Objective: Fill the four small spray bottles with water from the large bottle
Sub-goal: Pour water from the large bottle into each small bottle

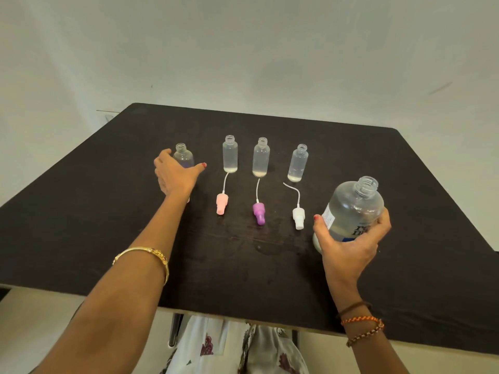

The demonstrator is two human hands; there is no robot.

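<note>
Left hand [174,175]: grip wraps the leftmost small clear plastic spray bottle [183,157], uncapped, upright on the dark desk [94,211]. Right hand [351,238]: grip clamped on the large clear water bottle [355,209], open-mouthed, tilted, at the desk's right. Three other small bottles [260,157] stand between.

Four small clear plastic spray bottles [261,157] in a row across the middle, smooth and slightly frosted. Near right, a large clear glossy plastic bottle [353,209] with a paper-like printed label. Three smooth matt plastic spray caps, pink [221,203], purple [259,213] and white [298,218], each with a thin white plastic tube. Underneath, a dark matt wooden table [108,201], faintly grained. Near left, a shiny gold metal bangle [151,259]; near right, braided thread bracelets [363,323].
</note>
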